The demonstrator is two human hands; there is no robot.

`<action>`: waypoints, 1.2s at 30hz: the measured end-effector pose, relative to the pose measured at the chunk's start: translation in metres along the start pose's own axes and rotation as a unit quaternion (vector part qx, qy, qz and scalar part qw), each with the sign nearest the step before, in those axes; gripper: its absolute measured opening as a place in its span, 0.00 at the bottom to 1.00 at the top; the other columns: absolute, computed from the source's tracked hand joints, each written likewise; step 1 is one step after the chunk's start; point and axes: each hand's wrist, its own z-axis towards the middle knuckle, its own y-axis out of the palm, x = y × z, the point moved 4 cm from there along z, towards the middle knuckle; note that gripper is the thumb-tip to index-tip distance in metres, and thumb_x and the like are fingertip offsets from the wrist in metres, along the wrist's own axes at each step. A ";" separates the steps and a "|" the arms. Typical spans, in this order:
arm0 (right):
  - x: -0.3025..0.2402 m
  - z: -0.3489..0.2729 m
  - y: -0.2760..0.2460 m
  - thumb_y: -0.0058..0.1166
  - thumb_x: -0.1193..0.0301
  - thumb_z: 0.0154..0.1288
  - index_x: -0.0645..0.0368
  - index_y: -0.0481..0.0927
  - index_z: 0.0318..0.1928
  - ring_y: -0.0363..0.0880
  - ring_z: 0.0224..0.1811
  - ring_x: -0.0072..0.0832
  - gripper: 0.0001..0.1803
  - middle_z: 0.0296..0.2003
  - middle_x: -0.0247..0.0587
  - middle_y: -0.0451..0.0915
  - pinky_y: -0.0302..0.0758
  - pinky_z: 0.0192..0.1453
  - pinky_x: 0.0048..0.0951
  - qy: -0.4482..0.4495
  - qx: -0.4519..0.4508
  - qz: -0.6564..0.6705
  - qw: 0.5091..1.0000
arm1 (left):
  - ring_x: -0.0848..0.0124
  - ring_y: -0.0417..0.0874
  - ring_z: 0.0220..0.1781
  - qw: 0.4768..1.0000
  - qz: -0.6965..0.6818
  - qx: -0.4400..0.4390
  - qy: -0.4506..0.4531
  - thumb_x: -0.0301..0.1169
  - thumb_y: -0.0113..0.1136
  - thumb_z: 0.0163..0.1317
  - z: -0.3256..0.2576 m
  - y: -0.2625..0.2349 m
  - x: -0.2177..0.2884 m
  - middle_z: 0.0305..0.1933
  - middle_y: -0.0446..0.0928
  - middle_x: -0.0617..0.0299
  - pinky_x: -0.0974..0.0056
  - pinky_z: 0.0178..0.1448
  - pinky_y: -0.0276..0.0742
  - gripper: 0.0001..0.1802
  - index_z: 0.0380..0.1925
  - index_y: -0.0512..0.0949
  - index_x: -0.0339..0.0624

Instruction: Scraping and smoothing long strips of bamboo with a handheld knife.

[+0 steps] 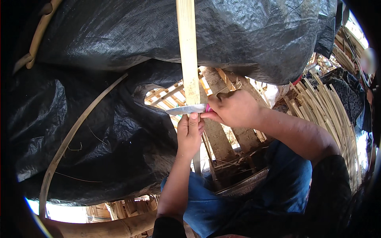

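A long, pale bamboo strip runs from the top edge down to my hands. My left hand is closed around its lower part, the thumb raised just under the knife blade; whether the thumb presses on the blade I cannot tell. My right hand grips the pink handle of a knife. The blade lies crosswise over the strip, its tip pointing left. Part of the handle is hidden inside my right fist.
Black plastic sheeting covers the left and far side. A curved cane lies over it. Several split bamboo strips are piled at the right. Below my hands are slatted boards with gaps; a thick bamboo pole crosses the lower left.
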 end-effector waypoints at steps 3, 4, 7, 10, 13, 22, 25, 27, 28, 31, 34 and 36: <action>0.001 -0.002 0.002 0.47 0.46 0.68 0.58 0.77 0.30 0.77 0.12 0.30 0.26 0.13 0.37 0.74 0.72 0.15 0.30 0.014 -0.006 -0.018 1.000 | 0.83 0.60 0.24 0.999 0.032 0.010 -0.001 0.46 0.47 0.74 0.003 0.002 0.000 0.25 0.62 0.71 0.75 0.27 0.58 0.19 0.36 0.68 0.40; 0.002 -0.002 0.002 0.47 0.46 0.68 0.58 0.77 0.30 0.77 0.12 0.30 0.26 0.13 0.37 0.74 0.72 0.15 0.30 0.017 -0.006 -0.017 1.000 | 0.83 0.60 0.24 0.999 0.036 0.012 -0.002 0.47 0.47 0.74 0.004 0.003 0.002 0.24 0.62 0.71 0.74 0.27 0.58 0.19 0.35 0.68 0.40; 0.000 0.001 0.004 0.47 0.47 0.68 0.58 0.76 0.30 0.77 0.12 0.30 0.26 0.13 0.38 0.75 0.72 0.15 0.30 0.020 -0.009 -0.015 1.000 | 0.83 0.60 0.25 0.999 0.034 0.020 -0.002 0.47 0.46 0.74 0.003 0.002 0.004 0.24 0.62 0.71 0.74 0.27 0.58 0.20 0.34 0.69 0.40; 0.000 0.002 0.006 0.47 0.47 0.68 0.59 0.76 0.30 0.77 0.12 0.30 0.26 0.13 0.38 0.75 0.72 0.15 0.30 0.021 -0.010 -0.005 1.000 | 0.83 0.60 0.24 0.999 0.042 0.030 -0.003 0.48 0.46 0.74 0.003 0.000 0.004 0.24 0.62 0.71 0.74 0.27 0.58 0.21 0.33 0.69 0.39; 0.000 0.003 0.002 0.47 0.47 0.69 0.59 0.76 0.30 0.78 0.13 0.31 0.26 0.14 0.38 0.76 0.73 0.16 0.30 0.021 -0.013 -0.027 0.999 | 0.83 0.59 0.24 0.998 0.043 0.034 0.002 0.48 0.46 0.74 0.004 0.005 0.008 0.23 0.63 0.71 0.75 0.27 0.57 0.22 0.33 0.70 0.39; 0.004 0.005 0.011 0.45 0.48 0.69 0.62 0.76 0.30 0.80 0.16 0.35 0.27 0.14 0.41 0.76 0.75 0.18 0.33 0.064 -0.012 0.020 0.998 | 0.84 0.61 0.22 0.998 0.033 0.044 -0.009 0.50 0.46 0.73 0.011 0.003 0.004 0.23 0.65 0.70 0.74 0.23 0.56 0.24 0.29 0.72 0.40; 0.006 0.007 0.011 0.45 0.48 0.70 0.62 0.77 0.31 0.80 0.16 0.36 0.27 0.14 0.41 0.76 0.76 0.19 0.34 0.056 -0.020 0.022 0.998 | 0.84 0.62 0.21 0.998 0.041 0.048 -0.006 0.51 0.47 0.72 0.012 -0.003 0.000 0.23 0.66 0.70 0.74 0.23 0.57 0.24 0.29 0.72 0.40; 0.010 0.008 0.012 0.44 0.48 0.70 0.61 0.78 0.32 0.80 0.16 0.38 0.27 0.15 0.41 0.77 0.76 0.20 0.37 0.039 -0.046 0.080 0.995 | 0.83 0.62 0.21 0.998 0.047 0.048 -0.004 0.51 0.48 0.72 0.010 -0.007 -0.003 0.22 0.66 0.71 0.74 0.24 0.57 0.24 0.29 0.72 0.40; 0.011 0.007 0.015 0.44 0.48 0.70 0.60 0.79 0.33 0.80 0.17 0.39 0.26 0.16 0.41 0.77 0.77 0.21 0.38 0.042 -0.058 0.087 0.994 | 0.84 0.62 0.21 0.998 0.052 0.040 -0.008 0.51 0.49 0.72 0.008 -0.007 -0.005 0.22 0.66 0.71 0.74 0.24 0.58 0.24 0.31 0.73 0.40; 0.015 0.007 0.011 0.43 0.48 0.70 0.60 0.80 0.33 0.80 0.18 0.40 0.26 0.16 0.42 0.77 0.77 0.22 0.38 0.019 -0.096 0.069 0.993 | 0.84 0.62 0.22 0.996 0.088 0.026 0.003 0.50 0.51 0.71 0.008 -0.005 -0.007 0.22 0.67 0.72 0.75 0.25 0.58 0.23 0.35 0.75 0.39; 0.015 0.013 0.001 0.43 0.48 0.71 0.60 0.80 0.33 0.81 0.19 0.40 0.27 0.16 0.42 0.77 0.78 0.23 0.38 0.026 -0.114 0.030 0.993 | 0.85 0.61 0.21 0.992 0.116 0.027 0.030 0.49 0.53 0.70 0.010 -0.004 -0.007 0.21 0.64 0.74 0.75 0.24 0.56 0.21 0.35 0.73 0.40; 0.017 0.011 0.006 0.45 0.49 0.70 0.60 0.79 0.32 0.81 0.19 0.40 0.26 0.17 0.42 0.77 0.78 0.24 0.38 0.030 -0.109 0.023 0.993 | 0.86 0.59 0.19 0.993 0.107 0.032 0.036 0.48 0.53 0.70 0.012 -0.001 -0.008 0.21 0.62 0.75 0.77 0.22 0.54 0.20 0.35 0.70 0.41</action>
